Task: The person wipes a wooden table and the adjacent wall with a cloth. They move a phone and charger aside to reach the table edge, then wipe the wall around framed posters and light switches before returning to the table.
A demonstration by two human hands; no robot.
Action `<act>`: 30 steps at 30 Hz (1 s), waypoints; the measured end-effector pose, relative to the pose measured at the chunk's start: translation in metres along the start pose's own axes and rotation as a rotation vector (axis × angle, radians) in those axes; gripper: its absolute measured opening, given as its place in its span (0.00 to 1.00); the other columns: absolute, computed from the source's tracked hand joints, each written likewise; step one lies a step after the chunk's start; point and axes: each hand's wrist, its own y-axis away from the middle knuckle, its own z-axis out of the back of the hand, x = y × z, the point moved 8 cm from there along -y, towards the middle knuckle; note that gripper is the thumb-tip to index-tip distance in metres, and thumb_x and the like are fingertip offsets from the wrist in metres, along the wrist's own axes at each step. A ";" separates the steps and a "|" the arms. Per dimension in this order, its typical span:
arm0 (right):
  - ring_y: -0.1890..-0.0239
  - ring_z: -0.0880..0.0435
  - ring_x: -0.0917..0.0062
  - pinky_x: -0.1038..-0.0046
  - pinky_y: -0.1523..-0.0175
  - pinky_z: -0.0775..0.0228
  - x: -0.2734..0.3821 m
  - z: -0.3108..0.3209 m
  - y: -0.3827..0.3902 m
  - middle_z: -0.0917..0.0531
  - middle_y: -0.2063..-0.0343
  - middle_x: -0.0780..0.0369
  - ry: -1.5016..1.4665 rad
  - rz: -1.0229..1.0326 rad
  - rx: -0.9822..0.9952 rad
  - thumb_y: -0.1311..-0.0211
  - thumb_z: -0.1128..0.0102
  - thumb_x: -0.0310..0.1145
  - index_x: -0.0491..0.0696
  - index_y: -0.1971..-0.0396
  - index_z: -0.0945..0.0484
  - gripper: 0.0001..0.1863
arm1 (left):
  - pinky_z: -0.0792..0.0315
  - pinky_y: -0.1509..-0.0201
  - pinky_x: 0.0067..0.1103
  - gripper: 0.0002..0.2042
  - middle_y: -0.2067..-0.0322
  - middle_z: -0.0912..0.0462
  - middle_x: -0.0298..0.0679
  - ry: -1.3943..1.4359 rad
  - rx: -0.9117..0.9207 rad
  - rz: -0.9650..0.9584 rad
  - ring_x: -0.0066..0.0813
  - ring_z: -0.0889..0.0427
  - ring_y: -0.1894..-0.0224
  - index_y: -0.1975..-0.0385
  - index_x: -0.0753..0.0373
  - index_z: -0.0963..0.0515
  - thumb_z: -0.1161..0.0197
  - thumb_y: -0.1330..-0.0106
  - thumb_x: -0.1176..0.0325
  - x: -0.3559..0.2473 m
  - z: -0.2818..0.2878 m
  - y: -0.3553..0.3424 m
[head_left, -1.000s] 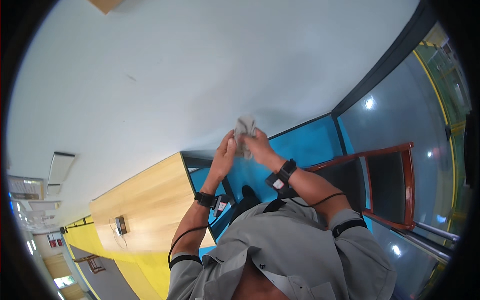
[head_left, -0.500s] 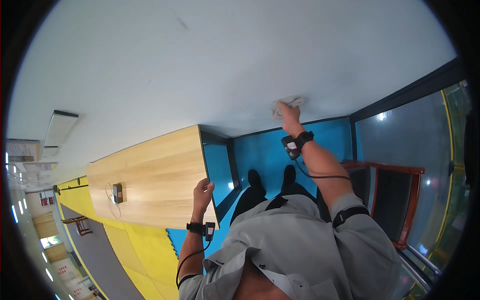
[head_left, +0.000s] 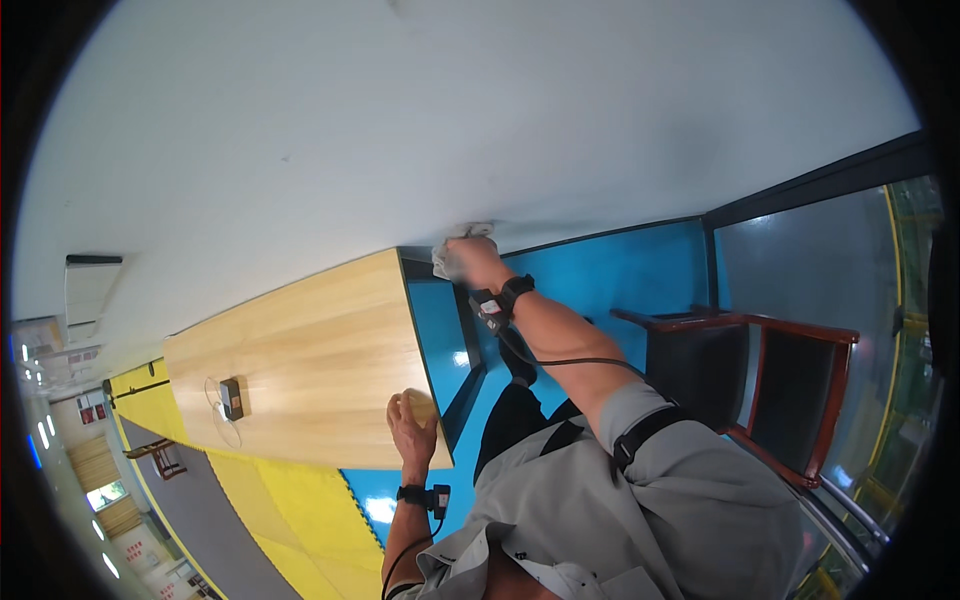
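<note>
A crumpled light grey cloth (head_left: 443, 262) is pressed against the white wall (head_left: 350, 130), low down beside the table's end. My right hand (head_left: 474, 262) grips it, its fingers bunched over the fabric and partly blurred. On the near right corner of the wood-topped table (head_left: 300, 350) rests my left hand (head_left: 411, 428), fingers spread and nothing held. Each wrist carries a black strap with a small cabled box.
A small black box (head_left: 231, 398) with a thin wire lies on the table. To my right stands a dark red wooden chair (head_left: 800, 400) with a black back, near a glass partition (head_left: 790, 265). Blue flooring (head_left: 570, 275) lies under my feet.
My right hand has moved the cloth leftward and slightly down along the wall, toward the table. My left hand has come down onto the table's corner. My body has turned a little.
</note>
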 end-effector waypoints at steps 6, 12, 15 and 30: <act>0.64 0.12 0.65 0.60 0.61 0.17 0.085 0.122 -0.001 0.13 0.61 0.57 -0.012 0.111 -0.204 0.46 0.30 0.23 0.39 0.60 0.18 0.13 | 0.31 0.31 0.44 0.40 0.35 0.32 0.57 -0.018 -0.029 0.036 0.62 0.31 0.33 0.34 0.62 0.30 0.19 0.51 0.75 0.006 -0.007 0.010; 0.58 0.11 0.68 0.64 0.54 0.13 0.212 0.253 0.025 0.12 0.56 0.58 0.001 0.223 -0.251 0.38 0.34 0.27 0.40 0.56 0.15 0.11 | 0.29 0.34 0.45 0.40 0.37 0.31 0.55 -0.014 -0.040 0.020 0.61 0.29 0.36 0.36 0.60 0.29 0.20 0.54 0.77 0.004 -0.007 0.001; 0.56 0.11 0.69 0.66 0.53 0.14 0.285 0.257 0.079 0.12 0.57 0.59 0.126 0.383 -0.181 0.38 0.32 0.27 0.41 0.54 0.16 0.13 | 0.28 0.34 0.45 0.40 0.39 0.30 0.54 -0.006 -0.052 0.054 0.61 0.28 0.37 0.37 0.60 0.28 0.20 0.56 0.78 0.000 -0.004 0.005; 0.49 0.19 0.65 0.62 0.43 0.26 0.450 0.035 0.351 0.17 0.54 0.58 0.634 1.579 -0.499 0.41 0.26 0.29 0.42 0.45 0.24 0.24 | 0.28 0.36 0.43 0.31 0.44 0.26 0.54 -0.011 -0.153 0.011 0.58 0.28 0.38 0.44 0.60 0.23 0.23 0.53 0.75 0.009 -0.013 -0.001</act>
